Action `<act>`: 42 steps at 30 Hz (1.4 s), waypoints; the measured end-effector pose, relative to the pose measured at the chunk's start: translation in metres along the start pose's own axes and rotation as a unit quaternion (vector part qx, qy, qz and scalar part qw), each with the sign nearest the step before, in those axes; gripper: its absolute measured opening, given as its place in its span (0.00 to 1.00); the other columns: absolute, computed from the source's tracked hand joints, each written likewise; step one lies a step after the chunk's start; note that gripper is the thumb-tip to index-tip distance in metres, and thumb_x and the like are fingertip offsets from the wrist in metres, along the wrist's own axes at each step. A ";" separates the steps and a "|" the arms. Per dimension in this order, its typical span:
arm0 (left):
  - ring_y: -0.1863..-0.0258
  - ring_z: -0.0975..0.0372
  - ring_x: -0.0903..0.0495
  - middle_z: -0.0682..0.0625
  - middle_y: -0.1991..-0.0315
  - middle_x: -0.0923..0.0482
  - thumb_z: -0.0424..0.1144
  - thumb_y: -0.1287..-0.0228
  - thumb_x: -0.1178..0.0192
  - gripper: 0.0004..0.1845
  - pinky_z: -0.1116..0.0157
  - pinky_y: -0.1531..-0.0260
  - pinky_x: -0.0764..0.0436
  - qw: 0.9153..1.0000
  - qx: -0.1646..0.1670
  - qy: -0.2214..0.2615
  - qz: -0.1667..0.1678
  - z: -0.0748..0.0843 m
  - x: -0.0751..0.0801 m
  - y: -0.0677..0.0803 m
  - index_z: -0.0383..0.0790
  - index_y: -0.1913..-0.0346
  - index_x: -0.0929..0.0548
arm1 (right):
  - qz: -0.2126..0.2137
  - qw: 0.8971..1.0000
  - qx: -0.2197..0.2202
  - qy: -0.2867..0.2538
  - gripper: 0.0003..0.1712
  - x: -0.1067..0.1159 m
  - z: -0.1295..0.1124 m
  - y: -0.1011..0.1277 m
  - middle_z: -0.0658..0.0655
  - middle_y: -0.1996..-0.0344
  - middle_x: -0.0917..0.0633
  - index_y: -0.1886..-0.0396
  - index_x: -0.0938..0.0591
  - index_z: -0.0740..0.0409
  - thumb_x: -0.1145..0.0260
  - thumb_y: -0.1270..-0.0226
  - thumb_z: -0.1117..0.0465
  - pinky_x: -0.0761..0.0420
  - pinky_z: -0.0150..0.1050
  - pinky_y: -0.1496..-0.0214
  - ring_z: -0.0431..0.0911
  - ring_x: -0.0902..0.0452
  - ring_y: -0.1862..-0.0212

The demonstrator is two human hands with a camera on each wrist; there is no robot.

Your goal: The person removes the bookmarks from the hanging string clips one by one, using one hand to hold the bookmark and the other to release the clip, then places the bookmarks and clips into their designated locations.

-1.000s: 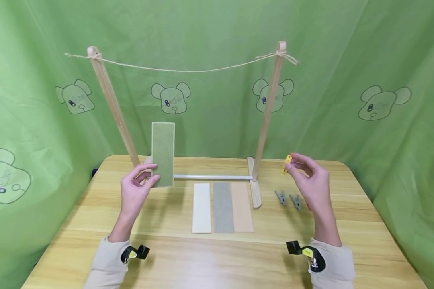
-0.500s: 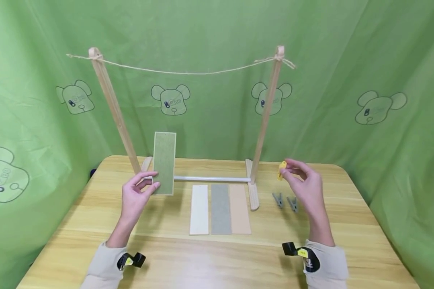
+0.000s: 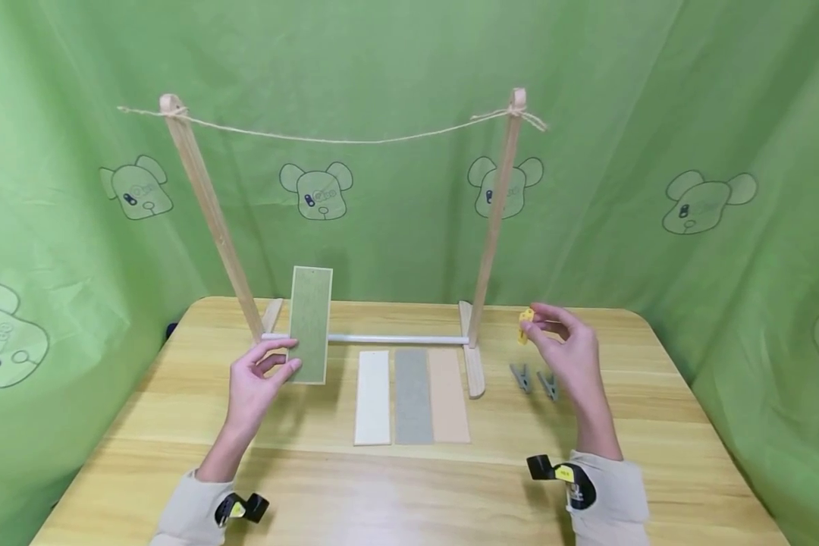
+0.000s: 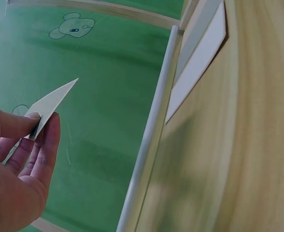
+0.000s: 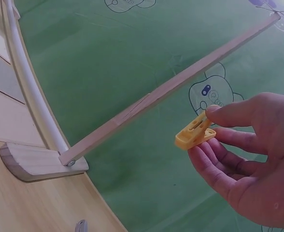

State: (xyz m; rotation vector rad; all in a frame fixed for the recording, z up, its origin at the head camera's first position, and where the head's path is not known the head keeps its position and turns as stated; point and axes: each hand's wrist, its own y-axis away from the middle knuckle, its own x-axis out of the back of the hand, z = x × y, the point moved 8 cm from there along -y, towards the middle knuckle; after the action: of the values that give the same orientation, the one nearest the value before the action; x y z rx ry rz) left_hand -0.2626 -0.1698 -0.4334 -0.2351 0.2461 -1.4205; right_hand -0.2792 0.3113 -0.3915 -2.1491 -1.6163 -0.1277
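Observation:
A flat green rectangular card (image 3: pixel 312 322) with a pale border stands upright in the air in the head view. My left hand (image 3: pixel 258 383) pinches its lower left edge between thumb and fingers. My right hand (image 3: pixel 569 345) holds a yellow clothespin (image 3: pixel 525 326) above the table's right side. In the right wrist view the thumb presses one end of the yellow clothespin (image 5: pixel 195 133), with fingers beneath. On the table lie a white card (image 3: pixel 372 398), a grey card (image 3: pixel 414 396) and a peach card (image 3: pixel 450 396), side by side. Two grey clothespins (image 3: pixel 521 378) lie below my right hand.
A wooden frame has a left post (image 3: pixel 211 208), a right post (image 3: pixel 497 220) and a white bottom bar (image 3: pixel 399 339). A thin string (image 3: pixel 341 141) sags between the post tops. Behind the wooden table (image 3: pixel 409 497) hangs a green curtain (image 3: pixel 396 61).
The green card in my left hand has come down in the view. My right hand with the yellow clothespin has shifted slightly left and down. The head view has shifted a little too.

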 end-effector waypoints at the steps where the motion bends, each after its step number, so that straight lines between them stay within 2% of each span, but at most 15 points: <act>1: 0.62 0.65 0.17 0.46 0.49 0.19 0.17 0.43 0.32 0.17 0.74 0.66 0.12 1.000 0.003 -0.002 0.000 -0.001 0.000 0.001 0.21 0.49 0.17 | -0.001 1.000 0.000 0.001 0.24 -0.001 0.001 0.000 0.63 0.50 0.17 0.39 0.18 0.66 0.28 0.30 0.60 0.17 0.21 0.55 0.37 0.20 0.53; 8: 0.64 0.65 0.17 0.38 0.48 0.18 0.17 0.43 0.31 0.16 0.73 0.66 0.13 1.000 0.015 -0.018 0.001 -0.009 0.002 0.007 0.25 0.50 0.15 | -0.006 1.000 0.004 0.006 0.22 -0.007 0.008 -0.002 0.66 0.52 0.16 0.41 0.17 0.68 0.28 0.30 0.62 0.17 0.21 0.55 0.35 0.20 0.55; 17: 0.64 0.64 0.17 0.40 0.47 0.17 0.17 0.43 0.31 0.17 0.72 0.64 0.12 0.999 0.019 -0.031 -0.011 -0.017 -0.004 0.013 0.23 0.49 0.16 | -0.012 1.000 -0.002 0.029 0.22 -0.009 0.017 -0.004 0.65 0.52 0.15 0.41 0.18 0.67 0.29 0.30 0.60 0.18 0.20 0.56 0.37 0.21 0.54; 24: 0.66 0.65 0.17 0.37 0.47 0.17 0.18 0.43 0.31 0.17 0.74 0.68 0.13 0.998 0.048 -0.042 -0.014 -0.027 -0.001 0.020 0.24 0.49 0.16 | -0.025 0.998 -0.014 0.049 0.22 -0.010 0.027 -0.004 0.64 0.53 0.15 0.41 0.17 0.66 0.29 0.29 0.57 0.17 0.21 0.60 0.39 0.21 0.54; 31: 0.65 0.64 0.17 0.33 0.44 0.20 0.18 0.42 0.31 0.18 0.74 0.70 0.14 0.996 0.067 -0.048 -0.034 -0.032 -0.002 0.028 0.25 0.48 0.16 | -0.029 0.997 -0.030 0.058 0.23 -0.015 0.037 -0.005 0.64 0.52 0.16 0.41 0.17 0.66 0.29 0.29 0.57 0.19 0.20 0.58 0.49 0.21 0.51; 35: 0.66 0.64 0.17 0.33 0.43 0.20 0.18 0.42 0.32 0.17 0.74 0.70 0.14 0.994 0.084 -0.056 -0.036 -0.037 -0.001 0.033 0.25 0.48 0.16 | -0.028 0.997 -0.033 0.064 0.23 -0.019 0.044 -0.004 0.64 0.54 0.15 0.42 0.17 0.66 0.28 0.31 0.58 0.19 0.21 0.59 0.51 0.20 0.52; 42: 0.64 0.64 0.17 0.34 0.41 0.21 0.17 0.44 0.32 0.19 0.72 0.64 0.12 0.991 0.112 -0.060 -0.043 -0.046 -0.002 0.039 0.25 0.48 0.17 | -0.044 0.994 -0.044 0.085 0.22 -0.021 0.054 -0.004 0.65 0.53 0.15 0.43 0.17 0.67 0.28 0.30 0.58 0.19 0.22 0.59 0.56 0.18 0.51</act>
State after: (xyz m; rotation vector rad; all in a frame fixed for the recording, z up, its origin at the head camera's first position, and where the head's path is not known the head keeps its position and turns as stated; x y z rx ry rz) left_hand -0.2400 -0.1630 -0.4886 -0.1467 -0.0230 -1.4998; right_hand -0.2994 0.3147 -0.4462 -2.0695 -1.6324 -0.4059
